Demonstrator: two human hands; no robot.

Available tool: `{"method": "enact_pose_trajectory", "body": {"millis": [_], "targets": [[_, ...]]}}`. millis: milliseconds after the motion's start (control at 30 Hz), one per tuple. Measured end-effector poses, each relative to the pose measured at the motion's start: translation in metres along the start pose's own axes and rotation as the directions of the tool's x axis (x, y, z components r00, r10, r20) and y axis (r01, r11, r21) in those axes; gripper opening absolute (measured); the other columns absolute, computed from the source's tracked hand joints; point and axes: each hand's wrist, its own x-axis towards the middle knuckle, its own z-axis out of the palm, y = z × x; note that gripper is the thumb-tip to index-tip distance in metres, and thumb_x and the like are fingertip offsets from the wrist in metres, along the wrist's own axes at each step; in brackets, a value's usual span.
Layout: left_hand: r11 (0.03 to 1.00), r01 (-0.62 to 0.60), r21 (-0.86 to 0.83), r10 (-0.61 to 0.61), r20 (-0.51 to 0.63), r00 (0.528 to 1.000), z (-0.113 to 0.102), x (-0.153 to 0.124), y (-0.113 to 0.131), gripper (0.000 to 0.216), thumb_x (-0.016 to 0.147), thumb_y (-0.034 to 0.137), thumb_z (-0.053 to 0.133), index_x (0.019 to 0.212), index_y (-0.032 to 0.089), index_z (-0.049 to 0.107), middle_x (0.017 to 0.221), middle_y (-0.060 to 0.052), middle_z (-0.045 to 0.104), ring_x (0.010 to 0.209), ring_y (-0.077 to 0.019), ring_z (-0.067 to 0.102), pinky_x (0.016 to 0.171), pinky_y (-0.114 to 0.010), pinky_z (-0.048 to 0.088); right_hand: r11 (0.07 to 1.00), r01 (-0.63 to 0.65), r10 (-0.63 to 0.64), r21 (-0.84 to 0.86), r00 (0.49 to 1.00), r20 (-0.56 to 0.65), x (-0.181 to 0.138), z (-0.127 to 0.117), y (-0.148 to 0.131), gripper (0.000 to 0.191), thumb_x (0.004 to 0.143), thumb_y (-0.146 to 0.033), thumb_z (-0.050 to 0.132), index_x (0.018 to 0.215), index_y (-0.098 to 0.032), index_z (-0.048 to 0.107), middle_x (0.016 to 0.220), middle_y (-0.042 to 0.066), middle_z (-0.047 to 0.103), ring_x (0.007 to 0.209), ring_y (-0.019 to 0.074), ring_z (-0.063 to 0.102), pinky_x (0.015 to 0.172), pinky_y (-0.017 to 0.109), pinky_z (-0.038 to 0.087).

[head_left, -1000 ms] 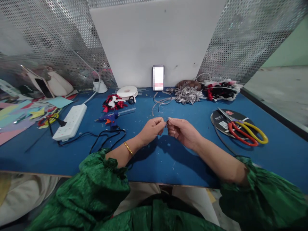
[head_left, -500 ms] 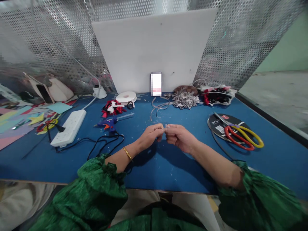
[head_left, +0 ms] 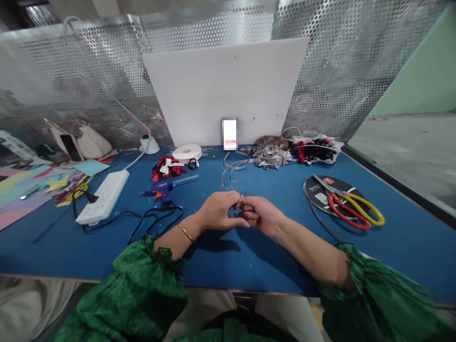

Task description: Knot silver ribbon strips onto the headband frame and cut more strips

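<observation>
Over the table my two hands meet in front of me. My right hand (head_left: 261, 214) is closed in a pinch, and a small pale strip, apparently ribbon (head_left: 241, 196), shows at its fingertips. My left hand (head_left: 219, 210) reaches the same spot from the other side, its fingertips close to the strip. Its thumb stretches out below, apart from the fingers and near my right fingers. Most of the strip is hidden by the fingers. Beyond them lie loose grey ribbon lengths (head_left: 235, 165) and a heap of grey ribbon bows (head_left: 271, 156).
Left of my hands lies a blue glue gun (head_left: 160, 191) with its cord, near a white power strip (head_left: 105, 197). Behind are red and black bows (head_left: 167, 167) and a white ribbon roll (head_left: 187, 152). Scissors (head_left: 351, 202) rest on a black ribbon spool (head_left: 309, 190) at right.
My left thumb has moved away from the pinch and now points right, below the fingers. My right hand keeps its pinch. The whole view has shifted slightly.
</observation>
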Motion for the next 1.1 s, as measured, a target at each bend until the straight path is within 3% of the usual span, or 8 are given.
{"method": "enact_pose_trajectory", "body": {"millis": [100, 233, 467, 600, 833, 933, 1100], "targets": [[0.981, -0.075, 0.18, 0.067, 0.052, 0.996, 0.004, 0.002, -0.001, 0.045, 0.086, 0.063, 0.047, 0.077, 0.019, 0.048, 0.073, -0.002, 0.055, 0.066, -0.0159, 0.052, 0.06, -0.029, 0.034, 0.998, 0.028, -0.031, -0.05, 0.998, -0.062, 0.0, 0.001, 0.001, 0.016, 0.066, -0.018, 0.06, 0.057, -0.017, 0.047, 0.046, -0.012, 0.025, 0.038, 0.0016, 0.015, 0.039, 0.02, 0.021], [0.914, -0.209, 0.349, 0.184, 0.103, 0.978, 0.007, 0.005, -0.002, 0.043, 0.095, 0.053, 0.036, 0.076, 0.018, 0.05, 0.072, -0.004, 0.056, 0.066, -0.0162, 0.053, 0.062, -0.03, 0.035, 0.993, 0.034, -0.048, -0.113, 0.992, -0.121, 0.001, 0.002, 0.003, 0.029, 0.06, -0.016, 0.057, 0.049, -0.021, 0.029, 0.043, -0.01, 0.025, 0.037, 0.0014, 0.018, 0.039, 0.02, 0.011], [0.826, -0.326, 0.46, 0.317, 0.099, 0.943, 0.004, 0.004, 0.001, 0.04, 0.097, 0.045, 0.037, 0.075, 0.017, 0.053, 0.069, -0.005, 0.056, 0.063, -0.0159, 0.052, 0.061, -0.032, 0.034, 0.977, 0.099, -0.125, -0.191, 0.983, -0.133, 0.001, 0.005, 0.01, 0.023, 0.058, -0.019, 0.057, 0.052, -0.02, 0.035, 0.044, -0.01, 0.029, 0.037, 0.002, 0.021, 0.039, 0.02, 0.01], [0.834, -0.306, 0.458, 0.272, 0.141, 0.952, 0.005, 0.005, 0.004, 0.033, 0.097, 0.039, 0.04, 0.076, 0.017, 0.053, 0.072, -0.006, 0.058, 0.067, -0.017, 0.053, 0.062, -0.033, 0.036, 0.984, 0.084, -0.111, -0.156, 0.979, -0.171, 0.003, 0.004, 0.01, 0.025, 0.058, -0.019, 0.057, 0.052, -0.021, 0.034, 0.044, -0.01, 0.028, 0.037, 0.0023, 0.021, 0.039, 0.02, 0.011], [0.977, -0.051, 0.206, 0.039, 0.059, 0.997, 0.003, 0.002, 0.005, 0.032, 0.088, 0.048, 0.054, 0.077, 0.018, 0.054, 0.073, -0.002, 0.058, 0.067, -0.0152, 0.054, 0.06, -0.029, 0.035, 0.989, 0.075, -0.093, -0.127, 0.986, -0.141, 0.001, 0.004, 0.003, 0.023, 0.057, -0.018, 0.059, 0.053, -0.02, 0.037, 0.045, -0.011, 0.029, 0.038, 0.0017, 0.019, 0.039, 0.02, 0.013], [0.985, -0.063, 0.16, 0.055, 0.05, 0.997, 0.007, 0.002, 0.005, 0.031, 0.09, 0.043, 0.052, 0.072, 0.018, 0.054, 0.069, 0.0, 0.057, 0.064, -0.0132, 0.052, 0.058, -0.028, 0.034, 0.991, 0.068, -0.087, -0.118, 0.982, -0.167, 0.001, 0.006, 0.006, 0.022, 0.054, -0.017, 0.058, 0.051, -0.02, 0.036, 0.043, -0.01, 0.029, 0.038, 0.0022, 0.021, 0.039, 0.021, 0.013], [0.927, -0.187, 0.324, 0.177, 0.058, 0.982, 0.009, 0.006, 0.004, 0.033, 0.093, 0.037, 0.046, 0.067, 0.018, 0.053, 0.069, -0.003, 0.058, 0.066, -0.0154, 0.053, 0.064, -0.031, 0.036, 0.992, 0.096, -0.109, -0.079, 0.977, -0.183, 0.005, 0.008, 0.013, 0.03, 0.056, -0.022, 0.063, 0.052, -0.021, 0.034, 0.042, -0.011, 0.027, 0.037, 0.0025, 0.023, 0.039, 0.02, 0.014]]}}
